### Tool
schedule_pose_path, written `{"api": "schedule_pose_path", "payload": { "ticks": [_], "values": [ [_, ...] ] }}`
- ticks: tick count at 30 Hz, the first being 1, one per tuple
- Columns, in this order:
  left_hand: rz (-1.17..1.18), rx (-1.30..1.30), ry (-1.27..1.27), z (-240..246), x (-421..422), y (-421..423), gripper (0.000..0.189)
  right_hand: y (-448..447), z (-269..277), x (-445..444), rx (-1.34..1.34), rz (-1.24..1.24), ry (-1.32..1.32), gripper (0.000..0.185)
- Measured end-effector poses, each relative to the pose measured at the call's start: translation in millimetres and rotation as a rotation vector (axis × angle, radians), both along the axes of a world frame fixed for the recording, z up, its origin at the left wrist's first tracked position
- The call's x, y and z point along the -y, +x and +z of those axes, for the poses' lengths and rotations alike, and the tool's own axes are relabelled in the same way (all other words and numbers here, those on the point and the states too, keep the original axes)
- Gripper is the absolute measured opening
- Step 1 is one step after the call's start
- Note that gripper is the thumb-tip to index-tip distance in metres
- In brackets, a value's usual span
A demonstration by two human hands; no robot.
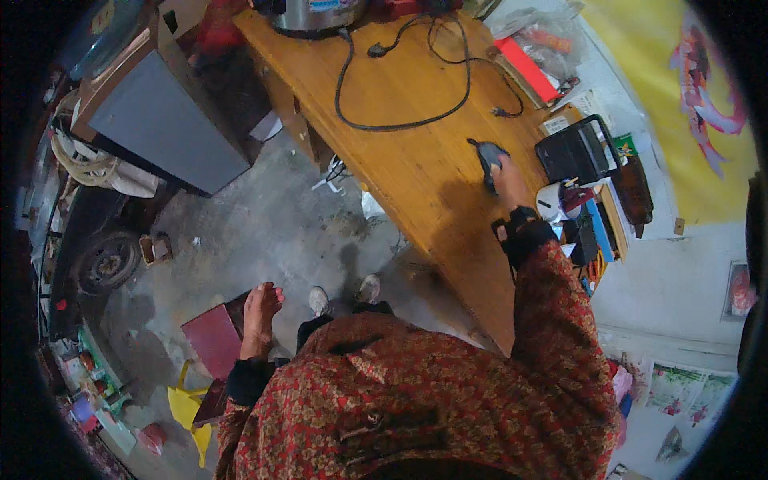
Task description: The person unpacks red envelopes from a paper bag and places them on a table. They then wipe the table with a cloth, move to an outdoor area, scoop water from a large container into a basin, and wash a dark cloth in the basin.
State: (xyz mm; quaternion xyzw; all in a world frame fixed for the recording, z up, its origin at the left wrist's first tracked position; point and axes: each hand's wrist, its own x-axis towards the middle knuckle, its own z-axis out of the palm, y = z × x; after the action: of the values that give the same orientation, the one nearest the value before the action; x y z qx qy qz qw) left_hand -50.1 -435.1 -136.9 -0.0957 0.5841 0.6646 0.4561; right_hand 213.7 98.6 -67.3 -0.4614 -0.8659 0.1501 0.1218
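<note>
My right hand (509,183) reaches over the wooden table, its fingers on a small dark grey object (489,157) whose exact kind I cannot tell. The object has a narrow tip and lies at or just above the tabletop (408,162). Low on the left is my left hand (261,315), with loosely bent fingers and nothing visible in it. Beneath it, farther down, stands a dark red box-like piece (213,339). A black power cable (384,127) loops across the table from a metal appliance (315,18) at the far end.
Along the wall side of the table are a black device with a handle (573,153), a white container (551,201), a red box (527,69) and plastic bags (555,45). A grey-topped cabinet (171,120), a wheel (108,261) and a yellow bag-like thing (187,408) stand or lie to the left.
</note>
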Motion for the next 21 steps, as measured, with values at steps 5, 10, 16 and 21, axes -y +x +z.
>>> {"api": "schedule_pose_path", "payload": {
  "ticks": [5, 10, 16, 21],
  "values": [
    [0.06, 0.021, -0.002, -2, 4, 9, 0.036, -78, -8, 25, -0.019, 0.334, 0.122, 0.033],
    [0.072, 0.032, -0.005, -6, 5, 12, 0.036, -132, -2, 81, -0.192, 0.65, 0.12, 0.025],
    [0.051, 0.013, 0.045, -2, 5, 9, 0.036, -127, 11, 137, -0.079, 0.717, 0.055, 0.029],
    [0.049, 0.03, 0.056, -7, 3, 9, 0.038, -63, 24, 175, 0.087, 0.618, -0.001, 0.037]
  ]
}}
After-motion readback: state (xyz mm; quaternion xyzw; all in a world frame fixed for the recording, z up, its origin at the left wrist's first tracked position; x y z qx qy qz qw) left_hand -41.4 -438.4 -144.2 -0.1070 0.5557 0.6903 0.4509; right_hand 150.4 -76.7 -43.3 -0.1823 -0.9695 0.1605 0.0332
